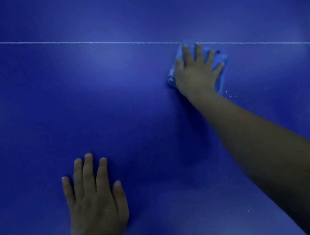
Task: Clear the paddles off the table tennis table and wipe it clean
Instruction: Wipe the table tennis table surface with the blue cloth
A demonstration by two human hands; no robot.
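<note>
The blue table tennis table (107,104) fills the whole view. A thin white line (77,42) runs across it from upper left to right. My right hand (195,70) lies flat with spread, straight fingers on a light blue cloth (220,60), pressing it onto the table right at the white line. My left hand (94,200) rests palm down on the table at the lower left, fingers straight, holding nothing. No paddle is in view.
A few small white specks (229,93) lie on the surface just right of my right wrist. No table edge or net shows in the frame.
</note>
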